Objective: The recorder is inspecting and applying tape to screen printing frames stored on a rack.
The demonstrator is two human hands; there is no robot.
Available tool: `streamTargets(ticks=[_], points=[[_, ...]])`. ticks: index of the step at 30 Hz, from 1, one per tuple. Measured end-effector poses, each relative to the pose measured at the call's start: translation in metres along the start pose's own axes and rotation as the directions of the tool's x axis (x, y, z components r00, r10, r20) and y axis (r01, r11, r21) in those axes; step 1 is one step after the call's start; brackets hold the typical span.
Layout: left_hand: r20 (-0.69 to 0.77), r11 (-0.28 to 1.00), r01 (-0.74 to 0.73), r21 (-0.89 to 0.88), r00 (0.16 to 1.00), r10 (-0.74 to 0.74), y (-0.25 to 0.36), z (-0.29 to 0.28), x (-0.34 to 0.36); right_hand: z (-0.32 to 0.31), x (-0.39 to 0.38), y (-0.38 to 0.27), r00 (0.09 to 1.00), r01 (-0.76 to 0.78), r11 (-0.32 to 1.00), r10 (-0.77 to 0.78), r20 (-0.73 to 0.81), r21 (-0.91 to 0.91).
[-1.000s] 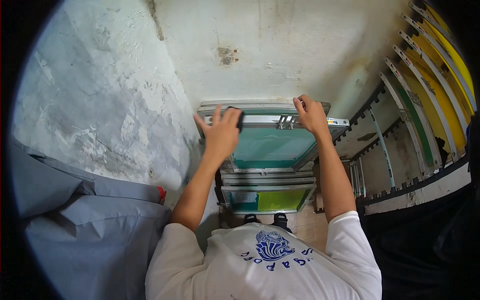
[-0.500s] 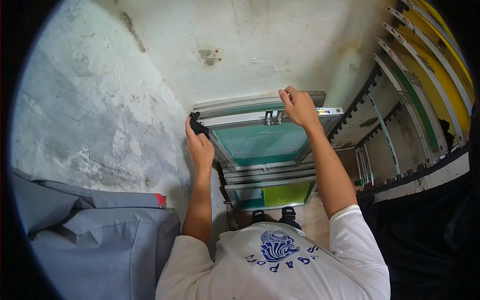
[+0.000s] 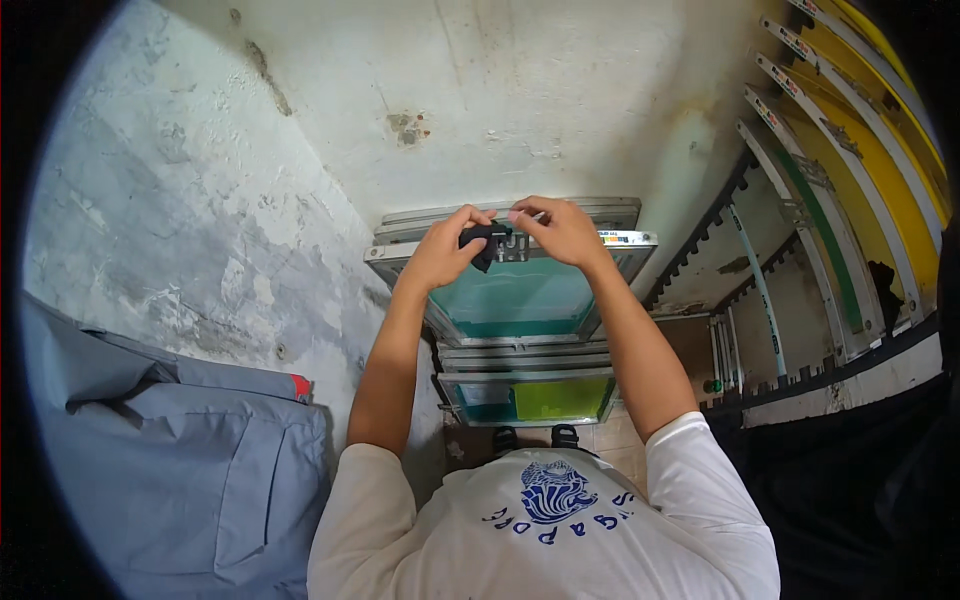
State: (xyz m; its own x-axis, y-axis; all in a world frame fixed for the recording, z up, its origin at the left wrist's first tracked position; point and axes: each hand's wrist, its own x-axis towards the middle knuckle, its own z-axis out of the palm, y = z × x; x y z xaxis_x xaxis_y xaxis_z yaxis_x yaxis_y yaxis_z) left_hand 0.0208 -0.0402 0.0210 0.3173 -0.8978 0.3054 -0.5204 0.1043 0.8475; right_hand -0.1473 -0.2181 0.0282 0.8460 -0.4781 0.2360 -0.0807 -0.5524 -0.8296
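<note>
Left hand (image 3: pixel 445 250) gripping black cloth (image 3: pixel 481 247), curled; right hand (image 3: pixel 557 232) resting half-curled at metal bracket (image 3: pixel 513 248), hold unclear. Bracket sitting on front metal-framed screen (image 3: pixel 515 298); work there looking unfinished.

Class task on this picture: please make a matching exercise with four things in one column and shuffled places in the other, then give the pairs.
Things
1. Black item
2. Grey fabric
3. Yellow-filled frames
4. Yellow-green patch

Places
A. In a row at the right side of the picture
B. On a frame just ahead of the feet
C. Held in the left hand
D. At the lower left of the picture

Pairs: 1-C, 2-D, 3-A, 4-B
</note>
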Motion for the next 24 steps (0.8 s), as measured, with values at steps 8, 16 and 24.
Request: streamTargets(ticks=[8,16,24], points=[[-0.255,0.990,0.058,0.131,0.967,-0.022,-0.015,0.008,0.008,0.011,0.050,-0.006,0.918,0.038,0.999,-0.040,0.396,0.014],[-0.286,0.999,0.038,0.035,0.958,-0.026,-0.015,0.009,0.008,0.011,0.069,-0.010,0.863,-0.113,0.967,-0.019,0.505,0.229],[-0.240,0.982,0.130,0.140,0.966,-0.093,-0.005,0.010,0.014,-0.009,0.058,0.029,0.878,-0.022,0.982,-0.072,0.473,0.189]])
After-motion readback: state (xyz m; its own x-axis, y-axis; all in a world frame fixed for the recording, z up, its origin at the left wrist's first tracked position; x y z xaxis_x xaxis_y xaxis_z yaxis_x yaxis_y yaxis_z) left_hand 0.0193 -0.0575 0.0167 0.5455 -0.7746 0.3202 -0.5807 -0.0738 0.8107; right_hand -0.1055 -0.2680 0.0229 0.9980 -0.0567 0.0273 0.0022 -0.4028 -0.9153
